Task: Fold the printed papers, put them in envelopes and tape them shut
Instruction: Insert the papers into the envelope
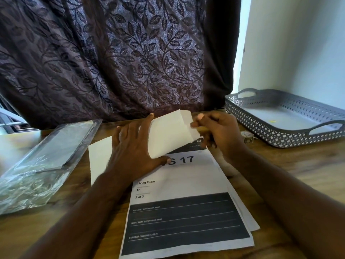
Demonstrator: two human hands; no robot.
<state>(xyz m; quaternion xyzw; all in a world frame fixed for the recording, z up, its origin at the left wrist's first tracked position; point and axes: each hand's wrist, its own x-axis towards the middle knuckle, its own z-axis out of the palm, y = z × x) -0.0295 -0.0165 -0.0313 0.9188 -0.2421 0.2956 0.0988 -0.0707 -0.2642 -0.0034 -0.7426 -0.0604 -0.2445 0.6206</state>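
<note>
**Item in hand:** white envelope (168, 133), raised off the table (308, 161), over the far edge of the printed papers (179, 184). Lies tilted, long axis from lower left to upper right, spanning the gap between the two hands.

**Left hand** (130, 146): grips the envelope at its left end. Fingers spread over the near face, thumb hooked under the lower edge. Carries the weight.

**Right hand** (222, 135): at the opposite, right end. Fingers curled, thumb and forefinger tip on the small flap there. Appears to pinch it, though somewhat blurred. Contents of the curled fingers, if any: cannot tell.

**Governing relation:** flap end of the envelope turned right, directly at the right fingertips and touching them. Nearer hand for any insertion therefore the right, with the left as holder. Judged line of entry: along the long axis, right to left, into the mouth. Mouth itself not clearly seen open.

**Printed papers:** flat and unfolded, face up on the table, below the envelope and towards the wearer. At least two sheets, slightly fanned. No folded sheet visible. Judged stage: envelope being readied, folding of the top sheet not yet done.

**Also present:**
- Plain white sheet (99, 157) under the left hand.
- Clear plastic packet (43, 165) at left.
- Grey perforated tray (261, 128) at right.
- Small roll (247, 135), possibly tape, just beside the tray's near wall and close behind the right hand.
</note>
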